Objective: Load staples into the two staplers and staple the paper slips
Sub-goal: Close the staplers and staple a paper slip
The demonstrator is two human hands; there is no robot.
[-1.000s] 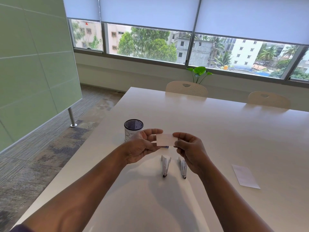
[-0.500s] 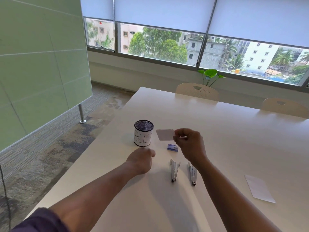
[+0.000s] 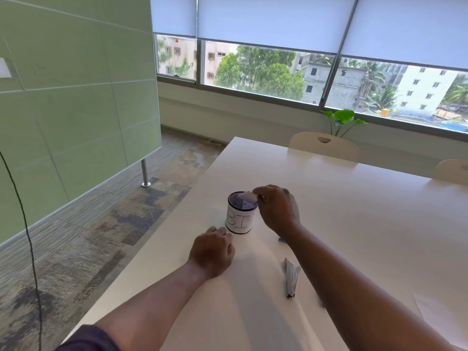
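Note:
My right hand (image 3: 277,207) pinches a small white paper slip (image 3: 247,196) right over the mouth of a mesh cup (image 3: 240,216) with a white label. My left hand (image 3: 212,250) rests on the white table (image 3: 354,211) as a loose fist with nothing in it, just in front of the cup. One silver stapler (image 3: 291,277) lies on the table near me. The second stapler (image 3: 320,301) is almost wholly hidden behind my right forearm. A small blue staple box (image 3: 282,240) peeks out beside my right wrist.
A larger sheet of white paper (image 3: 435,312) lies at the right near the table edge. Two pale chairs (image 3: 324,145) stand along the far side. The table's left edge (image 3: 162,239) drops to carpeted floor, with a green partition further left.
My left hand let go of the slip and dropped to the table as a fist. My right hand carried the slip left, to above the cup. The camera turned left.

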